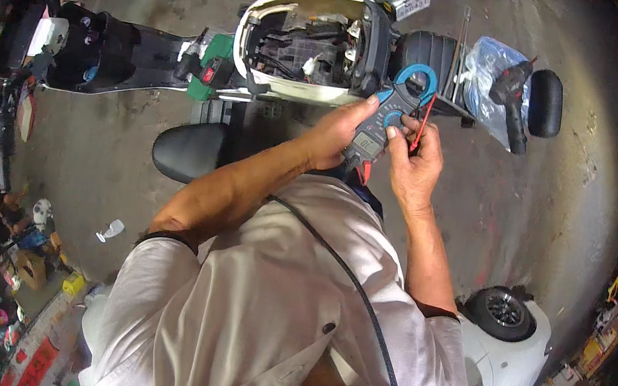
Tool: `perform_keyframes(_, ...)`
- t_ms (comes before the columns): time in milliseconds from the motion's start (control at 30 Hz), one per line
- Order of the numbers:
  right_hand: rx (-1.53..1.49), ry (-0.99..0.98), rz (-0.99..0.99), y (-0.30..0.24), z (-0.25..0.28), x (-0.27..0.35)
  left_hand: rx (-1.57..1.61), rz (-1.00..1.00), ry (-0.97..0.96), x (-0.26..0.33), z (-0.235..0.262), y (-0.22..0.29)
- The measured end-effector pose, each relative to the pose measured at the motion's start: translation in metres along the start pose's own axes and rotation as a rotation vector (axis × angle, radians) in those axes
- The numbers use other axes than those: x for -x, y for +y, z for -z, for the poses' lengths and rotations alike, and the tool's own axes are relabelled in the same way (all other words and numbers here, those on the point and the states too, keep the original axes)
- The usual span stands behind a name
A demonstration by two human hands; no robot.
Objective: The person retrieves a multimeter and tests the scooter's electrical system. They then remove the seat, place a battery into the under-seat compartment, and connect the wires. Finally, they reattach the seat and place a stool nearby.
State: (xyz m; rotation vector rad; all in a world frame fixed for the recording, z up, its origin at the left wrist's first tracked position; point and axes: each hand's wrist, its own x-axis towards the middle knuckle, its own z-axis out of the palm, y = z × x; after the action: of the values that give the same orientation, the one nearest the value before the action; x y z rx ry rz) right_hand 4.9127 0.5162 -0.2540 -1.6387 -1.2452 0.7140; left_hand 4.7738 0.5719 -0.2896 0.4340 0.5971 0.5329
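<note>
The blue clamp meter [384, 117] sits in both hands over the open scooter [299, 41]. The left hand [337, 130] grips its body. The right hand [412, 160] pinches a red probe [421, 126]. Wires [297, 53] fill the scooter's seat box.

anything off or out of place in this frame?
Yes. The scooter lies opened up, its seat compartment exposed with wiring showing, and a black seat sits detached on the floor. Both hands, left hand and right hand, hold a blue clamp meter with a red probe.
</note>
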Motion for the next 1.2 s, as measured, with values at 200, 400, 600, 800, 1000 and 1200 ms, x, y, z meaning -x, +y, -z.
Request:
perform_keyframes(200, -0.041, -0.053, 0.071, 0.021, 0.013, -0.039, 0.066, -0.014, 0.114, -0.033, -0.012, 0.006)
perform_keyframes(400, -0.122, -0.056, -0.14, 0.037, 0.021, -0.05, 0.063, 0.001, 0.178, -0.052, -0.018, 0.002)
perform_keyframes(600, -0.158, 0.027, -0.157, 0.05, 0.025, -0.055, 0.046, 0.046, 0.102, -0.072, -0.019, 0.005)
perform_keyframes(800, 0.093, 0.046, -0.017, 0.051, 0.033, -0.051, 0.029, 0.088, 0.049, -0.084, -0.004, -0.003)
perform_keyframes(1000, 0.135, 0.01, -0.736, 0.076, 0.104, 0.009, -0.01, 0.014, 0.201, -0.113, 0.023, 0.006)
perform_keyframes(1200, -0.221, 0.025, -0.892, 0.103, 0.137, 0.056, -0.013, -0.047, 0.213, -0.149, 0.034, 0.011)
